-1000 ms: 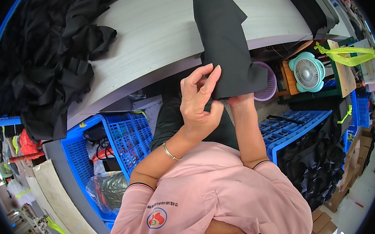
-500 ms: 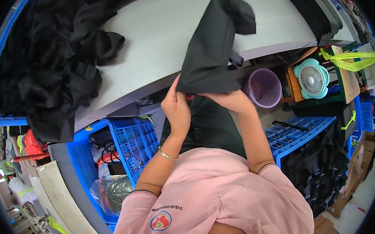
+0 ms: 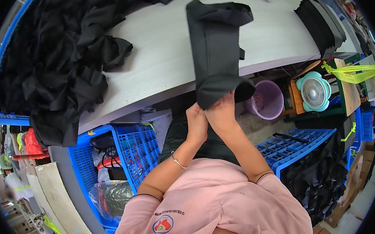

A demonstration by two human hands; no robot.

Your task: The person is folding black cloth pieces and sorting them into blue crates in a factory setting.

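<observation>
A black cloth piece (image 3: 218,49) extends over the front edge of the bench (image 3: 158,41). Left hand (image 3: 197,123) and right hand (image 3: 221,114), closer together than before, keep their grip pinched on its near end, which now curls over. Before the bench, a pink shirt (image 3: 243,195) bears lettering (image 3: 170,213) and a round badge (image 3: 163,224).

You can cross the flat pale-grey tabletop (image 3: 157,45) between the crumpled black fabric heap (image 3: 66,52) and long black cloth (image 3: 218,49), both obstructing.
</observation>
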